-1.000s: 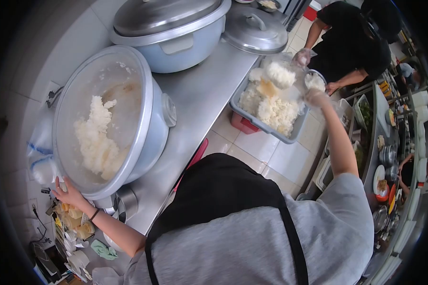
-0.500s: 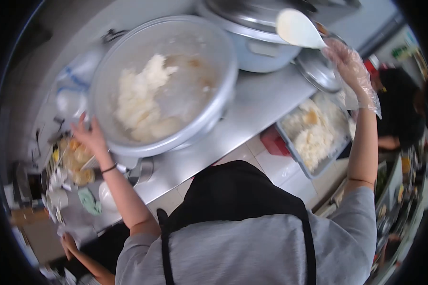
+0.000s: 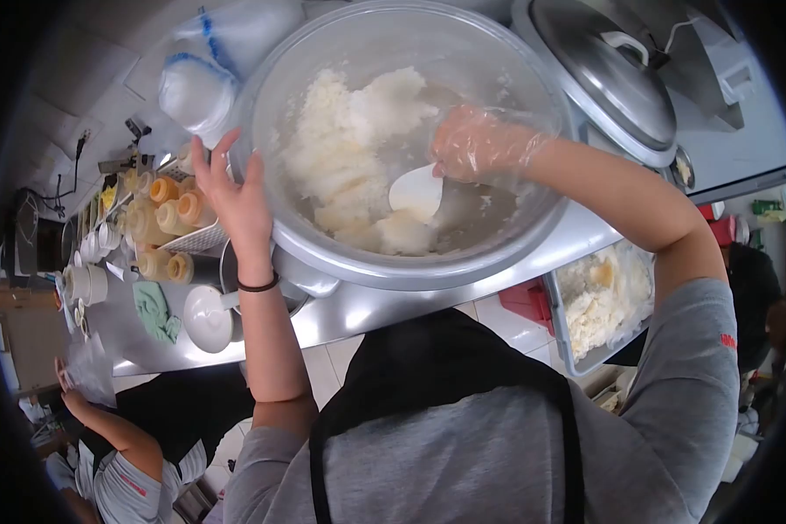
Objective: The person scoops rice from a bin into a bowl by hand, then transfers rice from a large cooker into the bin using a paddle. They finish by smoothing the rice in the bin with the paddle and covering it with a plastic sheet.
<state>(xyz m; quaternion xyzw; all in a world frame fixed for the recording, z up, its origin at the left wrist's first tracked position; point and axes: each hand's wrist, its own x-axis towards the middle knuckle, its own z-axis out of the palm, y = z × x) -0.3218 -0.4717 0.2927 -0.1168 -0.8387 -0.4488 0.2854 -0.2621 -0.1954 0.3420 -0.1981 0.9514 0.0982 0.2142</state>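
Note:
A wide metal bowl (image 3: 410, 272) stands on the steel counter, with a heap of white rice (image 3: 336, 144) along its left side. My right hand (image 3: 485, 144), in a clear plastic glove, is closed round the handle of a white paddle (image 3: 417, 190) inside the bowl. The paddle's blade points down and touches rice near the bowl's front. At the bowl's left rim is my left hand (image 3: 234, 201), bare, its fingers spread and holding nothing.
A lidded cooker (image 3: 603, 65) stands right of the bowl. A grey bin (image 3: 570, 336) of rice is below the counter edge. Sauce bottles (image 3: 170, 214), a green cloth (image 3: 155, 310) and a white lid (image 3: 208, 319) lie left. One person (image 3: 131, 437) is lower left, another (image 3: 755, 288) right.
My right hand has swung from above the cooker's right side down into the bowl with the paddle. My left hand remains by the rim, fingers spread. The view has turned and shifted.

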